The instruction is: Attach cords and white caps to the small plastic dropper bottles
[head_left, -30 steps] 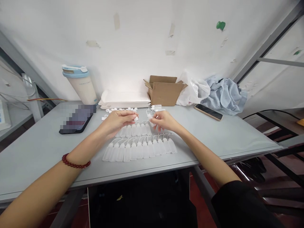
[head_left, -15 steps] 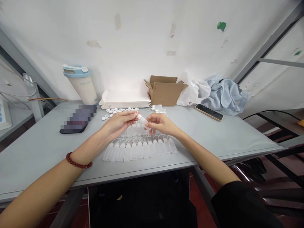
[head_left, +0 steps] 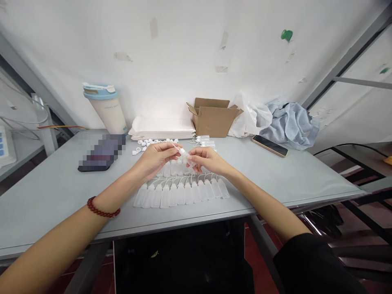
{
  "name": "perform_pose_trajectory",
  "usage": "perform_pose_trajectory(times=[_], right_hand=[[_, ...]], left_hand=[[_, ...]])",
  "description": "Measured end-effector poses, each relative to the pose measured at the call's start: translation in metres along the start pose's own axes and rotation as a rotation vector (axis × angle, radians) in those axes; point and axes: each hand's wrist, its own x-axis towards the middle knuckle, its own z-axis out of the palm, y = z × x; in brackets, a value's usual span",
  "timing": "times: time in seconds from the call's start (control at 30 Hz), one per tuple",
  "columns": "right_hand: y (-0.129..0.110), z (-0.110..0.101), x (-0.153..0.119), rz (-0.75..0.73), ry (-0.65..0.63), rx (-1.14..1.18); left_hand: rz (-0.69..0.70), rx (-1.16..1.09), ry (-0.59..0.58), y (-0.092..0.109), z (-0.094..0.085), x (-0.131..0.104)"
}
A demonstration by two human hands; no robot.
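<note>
One small translucent squeeze bottle [head_left: 190, 159], held tilted in the air above the grey table [head_left: 269, 188], with a white collar [head_left: 183, 151] toward the left hand [head_left: 154, 158]. Left thumb and fingers pinched together at the collar, exact contact partly hidden; right hand [head_left: 210, 159] closed by the fingertips on the bottle's body.

Most likely trouble: slipping out of so light a pinch, then dropping onto the back row of matching bottles [head_left: 174, 168] below. Also possible: denting the soft wall by squeezing too hard, or a crooked collar from uneven pressure. With wrists low, some chance of nudging the front row of bottles [head_left: 181, 193] or snagging its thin curved tethers. Loose white caps [head_left: 148, 142] behind the left hand, apt to roll if brushed.

Writing: small lettering on the blue-lidded tumbler [head_left: 107, 112], too blurred to read; tiny reddish print on the white plastic bag [head_left: 248, 120], equally illegible. No visible label on any bottle.
</note>
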Motion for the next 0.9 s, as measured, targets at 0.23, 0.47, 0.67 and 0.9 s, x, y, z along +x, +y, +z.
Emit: perform_pose_trajectory(times=[0.23,0.47,0.67,0.9], right_hand=[[-0.0014,0.0006,0.0016,0.043,0.006,0.122],[0.0028,0.0021,0.0041,0.032,0.090,0.104],[0.0020,0.0014,0.0033,0.009,0.159,0.063],[0.0024,-0.0020,0.0039,0.012,0.108,0.146]], left_hand=[[0.003,0.005,0.013,0.0034,0.0009,0.0000],[0.004,0.037,0.112,0.0026,0.0026,-0.0005],[0.009,0.100,0.099,0.0011,0.0015,0.0003],[0.145,0.269,0.033,0.0055,0.0044,-0.0047]])
